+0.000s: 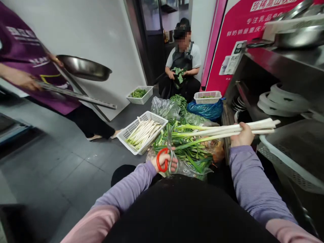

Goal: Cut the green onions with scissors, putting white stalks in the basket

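Observation:
My left hand (165, 162) is closed on a pair of scissors (162, 160) with one red and one greyish handle loop, the blades pointing away from me. In my right hand (243, 135) is a small bunch of scallions (215, 130), white ends out to the right and green ends toward the scissors. Beneath both hands lies a heap of green scallion leaves (194, 152) on clear plastic. Just left of the heap, a white slotted basket (131, 147) holds trimmed scallions (145, 133) laid side by side.
Across from me sits a person (181, 57) holding leafy greens (178, 75). Another person in purple (32, 60) stands at left with a metal pan (84, 68). Smaller baskets (140, 96) and a blue bag (206, 109) lie farther off. A steel shelf (283, 64) with cookware borders the right.

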`<state>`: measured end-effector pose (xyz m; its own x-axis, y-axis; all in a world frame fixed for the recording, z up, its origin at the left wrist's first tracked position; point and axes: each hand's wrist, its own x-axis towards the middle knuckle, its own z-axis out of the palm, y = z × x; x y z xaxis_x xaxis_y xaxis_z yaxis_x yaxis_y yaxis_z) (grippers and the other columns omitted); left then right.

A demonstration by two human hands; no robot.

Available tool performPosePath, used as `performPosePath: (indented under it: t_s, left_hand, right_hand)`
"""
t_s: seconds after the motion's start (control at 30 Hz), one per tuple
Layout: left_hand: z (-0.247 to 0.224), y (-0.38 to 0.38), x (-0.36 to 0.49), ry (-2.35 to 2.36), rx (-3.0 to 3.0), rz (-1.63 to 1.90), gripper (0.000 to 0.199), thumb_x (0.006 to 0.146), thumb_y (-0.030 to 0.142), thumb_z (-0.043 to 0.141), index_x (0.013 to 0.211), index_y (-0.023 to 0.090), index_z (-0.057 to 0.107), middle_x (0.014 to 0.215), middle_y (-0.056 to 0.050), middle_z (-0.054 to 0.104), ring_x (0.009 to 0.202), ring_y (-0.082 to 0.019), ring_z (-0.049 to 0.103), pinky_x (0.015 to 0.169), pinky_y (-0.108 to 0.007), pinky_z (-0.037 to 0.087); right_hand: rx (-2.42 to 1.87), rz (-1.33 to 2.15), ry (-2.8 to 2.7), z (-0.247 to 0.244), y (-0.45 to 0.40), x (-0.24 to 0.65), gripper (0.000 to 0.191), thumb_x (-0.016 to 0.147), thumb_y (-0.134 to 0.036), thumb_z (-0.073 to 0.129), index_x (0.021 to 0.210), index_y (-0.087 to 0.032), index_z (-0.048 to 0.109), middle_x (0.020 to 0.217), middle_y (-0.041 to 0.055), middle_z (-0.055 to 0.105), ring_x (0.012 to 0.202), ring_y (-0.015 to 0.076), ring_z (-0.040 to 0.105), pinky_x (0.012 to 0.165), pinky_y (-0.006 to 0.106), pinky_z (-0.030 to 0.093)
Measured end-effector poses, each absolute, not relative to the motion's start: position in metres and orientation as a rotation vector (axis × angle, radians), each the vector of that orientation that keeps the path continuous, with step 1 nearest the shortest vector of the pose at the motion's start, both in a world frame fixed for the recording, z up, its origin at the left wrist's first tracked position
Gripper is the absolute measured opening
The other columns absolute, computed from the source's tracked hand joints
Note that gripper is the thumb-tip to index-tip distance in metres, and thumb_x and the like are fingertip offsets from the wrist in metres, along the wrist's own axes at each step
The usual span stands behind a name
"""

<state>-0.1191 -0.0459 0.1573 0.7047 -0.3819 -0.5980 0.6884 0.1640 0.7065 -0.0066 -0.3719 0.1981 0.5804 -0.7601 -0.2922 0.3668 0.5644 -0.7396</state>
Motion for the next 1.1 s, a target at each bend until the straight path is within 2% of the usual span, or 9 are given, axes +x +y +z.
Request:
performPosePath:
  t_s: [0.13,0.27,0.47,0.57,0.67,0.77,0.87,0.97,1.1]
  left_hand:
    - [0.129,-0.061,-0.14,0.365,1.234,-0.887,0.087,0.048,0.004,0.045,0.134,0.013,0.04,0.075,-0.003,0.067,0.075,-0.022,0.067,0.063,-0.027,0.051]
    - [0.132,-0.076,-0.115,0.343,1.303,-0.852,0.077,0.052,0.003,0.048,0.128,0.016,0.048,0.08,-0.003,0.069,0.087,-0.022,0.067,0.068,-0.025,0.051]
    - [0.138,-0.091,-0.054,0.454,1.261,-0.953,0.07,0.057,0.002,0.049,0.126,0.013,0.043,0.078,-0.007,0.069,0.068,-0.021,0.068,0.06,-0.028,0.053]
    - [0.136,-0.103,-0.031,0.421,1.315,-0.923,0.061,0.066,0.002,0.046,0.126,0.011,0.043,0.07,-0.005,0.066,0.056,-0.017,0.065,0.055,-0.026,0.051]
    - [0.131,-0.114,-0.018,0.363,1.422,-0.899,0.04,0.083,0.008,0.04,0.122,0.007,0.049,0.054,0.0,0.057,0.037,-0.012,0.049,0.041,-0.021,0.039]
    - [0.122,-0.112,-0.02,0.373,1.441,-0.816,0.037,0.091,0.015,0.035,0.122,0.005,0.052,0.046,0.004,0.049,0.031,-0.009,0.036,0.036,-0.019,0.029]
    - [0.113,-0.094,-0.038,0.376,1.333,-0.835,0.048,0.083,0.014,0.041,0.13,0.005,0.045,0.053,0.0,0.058,0.039,-0.013,0.049,0.041,-0.02,0.036]
    - [0.106,-0.076,-0.062,0.335,1.155,-1.001,0.065,0.07,0.012,0.048,0.134,0.011,0.042,0.071,-0.005,0.068,0.061,-0.019,0.065,0.056,-0.028,0.05]
    - [0.1,-0.079,-0.074,0.343,1.129,-1.08,0.062,0.067,0.011,0.047,0.129,0.019,0.046,0.077,-0.003,0.069,0.069,-0.019,0.067,0.063,-0.03,0.051]
  right_hand:
    - [-0.592,-0.693,0.667,0.182,-0.363,0.005,0.016,0.065,-0.003,0.049,0.069,-0.017,0.042,0.061,-0.0057,0.049,0.056,0.0084,0.056,0.055,0.022,0.054]
    - [-0.574,-0.633,0.566,0.179,-0.351,0.011,0.021,0.056,-0.006,0.051,0.073,-0.017,0.046,0.061,-0.0061,0.051,0.056,0.0092,0.056,0.057,0.023,0.055]
    - [-0.61,-0.559,0.354,0.178,-0.343,0.022,0.032,0.046,-0.011,0.056,0.077,-0.018,0.049,0.058,-0.0076,0.053,0.056,0.0112,0.056,0.058,0.027,0.057]
    - [-0.633,-0.555,0.339,0.173,-0.344,0.028,0.034,0.044,-0.012,0.057,0.076,-0.018,0.048,0.058,-0.0073,0.054,0.056,0.0115,0.057,0.058,0.027,0.056]
    - [-0.672,-0.596,0.359,0.167,-0.349,0.035,0.033,0.044,-0.012,0.056,0.075,-0.018,0.048,0.058,-0.0068,0.054,0.055,0.0117,0.057,0.058,0.027,0.056]
    - [-0.694,-0.673,0.424,0.163,-0.358,0.042,0.03,0.047,-0.01,0.054,0.075,-0.017,0.049,0.057,-0.0061,0.054,0.055,0.0121,0.056,0.056,0.027,0.054]
    - [-0.676,-0.743,0.511,0.163,-0.367,0.047,0.027,0.049,-0.008,0.052,0.074,-0.017,0.048,0.055,-0.0064,0.052,0.053,0.0116,0.055,0.055,0.026,0.053]
    - [-0.63,-0.759,0.515,0.166,-0.374,0.048,0.024,0.051,-0.006,0.048,0.072,-0.017,0.046,0.057,-0.0062,0.05,0.053,0.0106,0.054,0.055,0.025,0.052]
    - [-0.569,-0.745,0.523,0.167,-0.377,0.048,0.02,0.053,-0.006,0.044,0.07,-0.017,0.044,0.061,-0.0047,0.049,0.056,0.0103,0.053,0.053,0.024,0.052]
